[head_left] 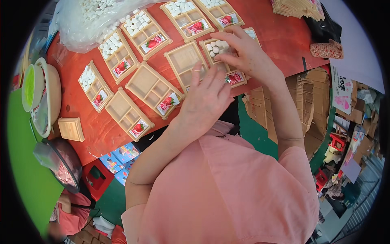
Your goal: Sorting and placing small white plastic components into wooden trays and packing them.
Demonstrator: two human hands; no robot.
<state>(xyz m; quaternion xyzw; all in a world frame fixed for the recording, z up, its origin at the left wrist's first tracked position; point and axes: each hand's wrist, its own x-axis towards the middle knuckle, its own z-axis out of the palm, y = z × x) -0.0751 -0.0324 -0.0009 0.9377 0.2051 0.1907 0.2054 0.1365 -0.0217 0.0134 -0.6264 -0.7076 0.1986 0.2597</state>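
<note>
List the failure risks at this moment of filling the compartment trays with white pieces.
1. The right hand drops white pieces into a tray near the table edge; a nudge could probably tip it off.
2. The left hand hovers over an empty tray with neighbours packed close; pieces might land in the wrong compartment.
3. The plastic bag of pieces lies open against filled trays and may spill.

Right hand (243,51) drops white candies (216,46) into a tray (227,73); left hand (207,99) hovers.
</note>
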